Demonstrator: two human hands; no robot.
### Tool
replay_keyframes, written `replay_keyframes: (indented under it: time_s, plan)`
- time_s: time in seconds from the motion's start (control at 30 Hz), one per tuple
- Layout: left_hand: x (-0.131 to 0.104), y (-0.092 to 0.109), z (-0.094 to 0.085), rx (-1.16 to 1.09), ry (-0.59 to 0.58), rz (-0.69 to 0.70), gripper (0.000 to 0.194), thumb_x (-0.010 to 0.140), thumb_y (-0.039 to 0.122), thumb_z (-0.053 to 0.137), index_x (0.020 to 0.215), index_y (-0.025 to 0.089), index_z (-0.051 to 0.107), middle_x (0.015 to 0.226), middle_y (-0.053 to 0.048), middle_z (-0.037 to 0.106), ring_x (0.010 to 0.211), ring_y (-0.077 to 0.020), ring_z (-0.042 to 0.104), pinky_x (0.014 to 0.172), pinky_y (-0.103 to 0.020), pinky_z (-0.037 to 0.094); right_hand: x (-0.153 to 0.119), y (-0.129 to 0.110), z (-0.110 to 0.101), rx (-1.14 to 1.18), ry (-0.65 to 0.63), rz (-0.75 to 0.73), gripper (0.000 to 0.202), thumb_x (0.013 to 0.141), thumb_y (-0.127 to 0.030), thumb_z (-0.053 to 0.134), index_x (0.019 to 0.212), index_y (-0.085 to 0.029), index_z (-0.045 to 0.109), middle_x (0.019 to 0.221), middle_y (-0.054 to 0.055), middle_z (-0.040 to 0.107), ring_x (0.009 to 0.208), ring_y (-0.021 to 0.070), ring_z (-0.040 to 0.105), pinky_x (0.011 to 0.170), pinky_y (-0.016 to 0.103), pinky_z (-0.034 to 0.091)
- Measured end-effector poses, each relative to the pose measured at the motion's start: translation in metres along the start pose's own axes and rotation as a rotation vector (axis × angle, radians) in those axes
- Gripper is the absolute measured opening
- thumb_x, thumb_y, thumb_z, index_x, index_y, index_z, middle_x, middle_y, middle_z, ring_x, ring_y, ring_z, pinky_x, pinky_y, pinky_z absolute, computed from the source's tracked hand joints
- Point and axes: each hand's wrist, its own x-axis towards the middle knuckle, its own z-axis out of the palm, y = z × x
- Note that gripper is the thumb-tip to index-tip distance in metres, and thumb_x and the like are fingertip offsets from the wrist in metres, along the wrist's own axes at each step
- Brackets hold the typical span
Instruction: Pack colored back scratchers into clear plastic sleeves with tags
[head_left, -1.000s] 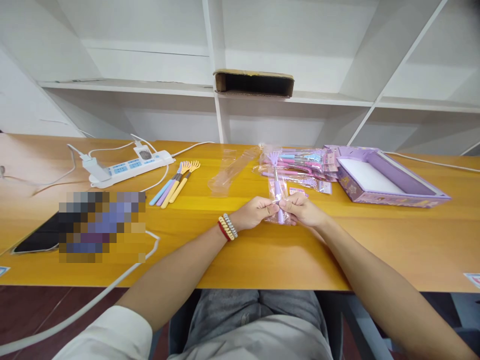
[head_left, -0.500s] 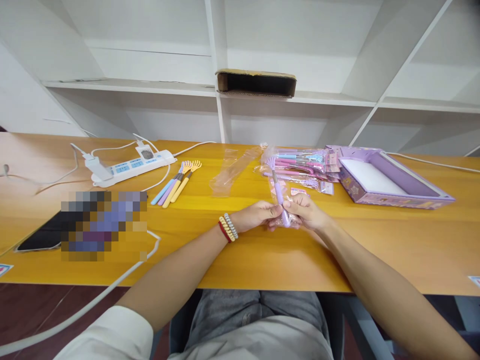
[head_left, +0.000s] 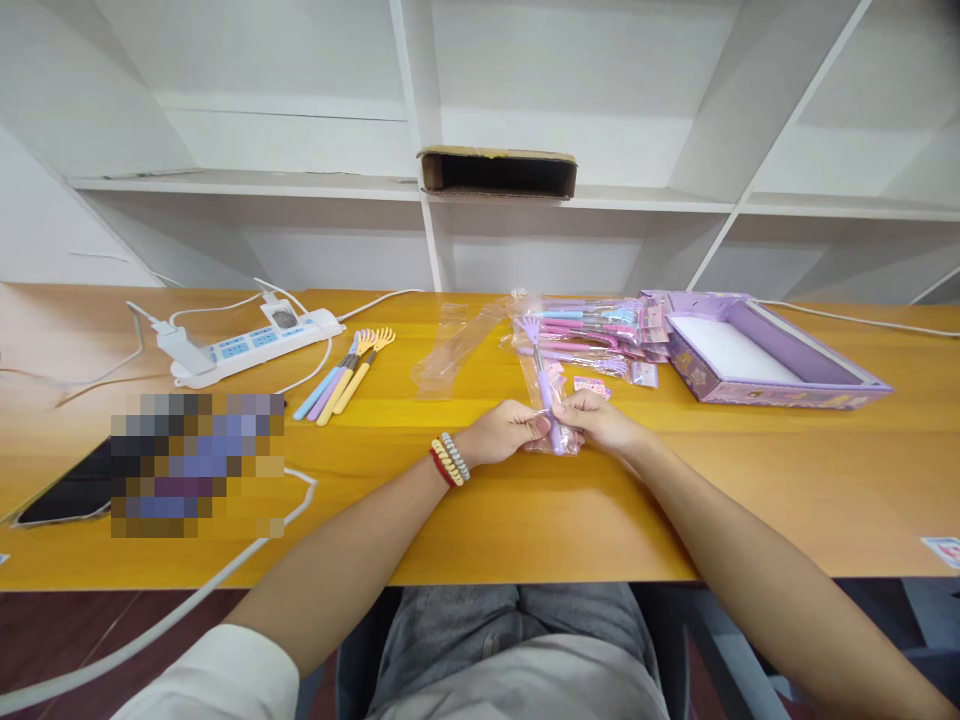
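A purple back scratcher (head_left: 545, 385) with a clawed head lies over the front of the table in a clear plastic bag (head_left: 571, 443), claw pointing away from me. My left hand (head_left: 506, 432) pinches the bag from the left, beside the handle. From the other side my right hand (head_left: 600, 420) is closed on the bag, its thumb by the handle. Both sets of fingertips are partly hidden by plastic and glare. Just behind, bagged back scratchers (head_left: 592, 328) in pink, blue and purple lie piled. A small pink card (head_left: 592, 386) sits near my right hand.
Left of centre are flattened clear bags (head_left: 454, 360) and several unwrapped back scratchers (head_left: 341, 385). A white power strip (head_left: 259, 345) with cables stands farther left, near a black tablet-like device (head_left: 67, 480). An open purple box (head_left: 787, 393) is at right. White shelving (head_left: 315, 185) holds a cardboard box (head_left: 499, 172).
The whole view has shifted slightly. Both hands stay closed on the bag, which now lies flatter around the handle, with the back scratcher more upright in the picture.
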Motion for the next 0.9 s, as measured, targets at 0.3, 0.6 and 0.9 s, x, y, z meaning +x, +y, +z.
replay_keyframes:
  time_s: [0.3, 0.6, 0.9]
  plan:
    - [-0.004, 0.005, -0.001, 0.326, -0.035, 0.034, 0.054, 0.084, 0.057, 0.038, 0.062, 0.011, 0.057, 0.058, -0.002, 0.054, 0.054, -0.0090, 0.045, 0.053, -0.021, 0.033, 0.011, 0.010, -0.005, 0.063, 0.249, 0.018, 0.043, 0.075, -0.054, 0.056, 0.057, -0.016, 0.046, 0.046, -0.004, 0.046, 0.040, 0.0064, 0.039, 0.039, 0.021, 0.026]
    - [-0.006, 0.003, -0.010, 0.743, 0.075, 0.094, 0.051, 0.070, 0.055, 0.058, 0.044, 0.013, 0.045, 0.044, 0.003, 0.039, 0.044, -0.0055, 0.029, 0.047, -0.023, 0.018, 0.011, 0.007, -0.009, -0.379, 0.162, 0.061, 0.042, 0.080, -0.051, 0.050, 0.057, -0.016, 0.047, 0.048, -0.005, 0.043, 0.042, 0.0060, 0.034, 0.044, 0.022, 0.025]
    - [-0.011, 0.006, -0.020, 0.963, 0.085, 0.077, 0.050, 0.073, 0.056, 0.055, 0.045, 0.016, 0.043, 0.045, 0.001, 0.044, 0.044, -0.0078, 0.033, 0.050, -0.026, 0.020, 0.009, 0.004, -0.002, -0.915, 0.169, -0.025, 0.041, 0.084, -0.045, 0.043, 0.054, -0.017, 0.043, 0.049, -0.003, 0.041, 0.048, 0.0079, 0.034, 0.050, 0.023, 0.023]
